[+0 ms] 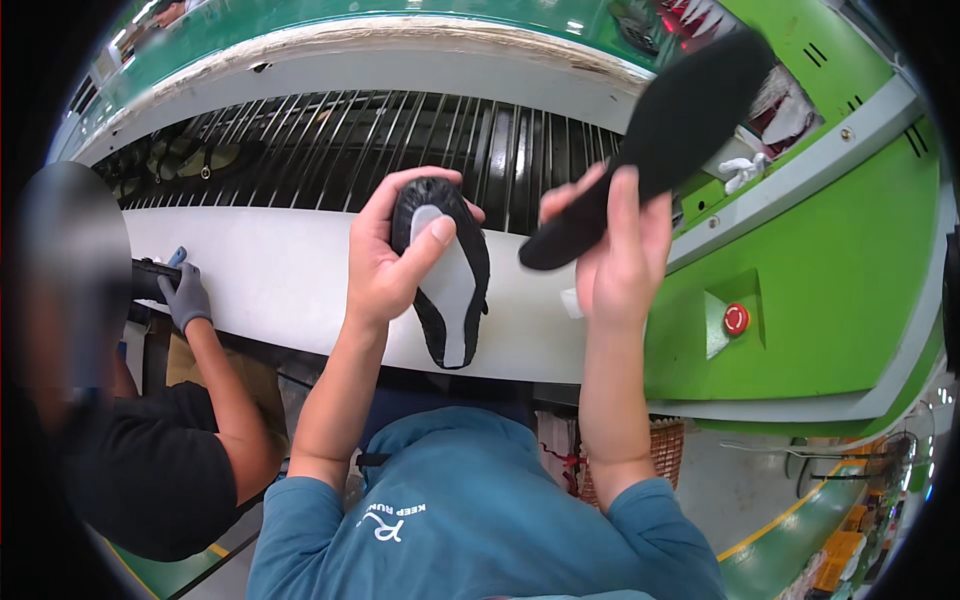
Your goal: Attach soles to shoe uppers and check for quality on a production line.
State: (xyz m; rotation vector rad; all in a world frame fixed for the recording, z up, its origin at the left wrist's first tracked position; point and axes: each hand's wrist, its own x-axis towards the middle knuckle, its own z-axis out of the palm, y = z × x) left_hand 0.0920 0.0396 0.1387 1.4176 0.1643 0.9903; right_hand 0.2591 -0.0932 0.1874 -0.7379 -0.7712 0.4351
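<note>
My left hand [378, 250] grips a black shoe upper [452, 295] with its grey underside turned up. The thumb presses on that underside, and the fingers wrap round the rounded end. In my right hand [622, 255] is a flat black shoe sole [690, 115], raised at a slant, its wider end pointing up and away to the right. Fingers and thumb close on its narrower part. Upper and sole are apart, both held above the white worktop edge [540, 320].
Beyond the worktop runs a roller conveyor [350, 150] carrying dark footwear pieces at its left. A green machine housing [810, 310] with a red emergency button [736, 319] stands at right. At left, a co-worker's gloved hand [188, 298] holds a black item. Below is a woven basket [668, 450].
</note>
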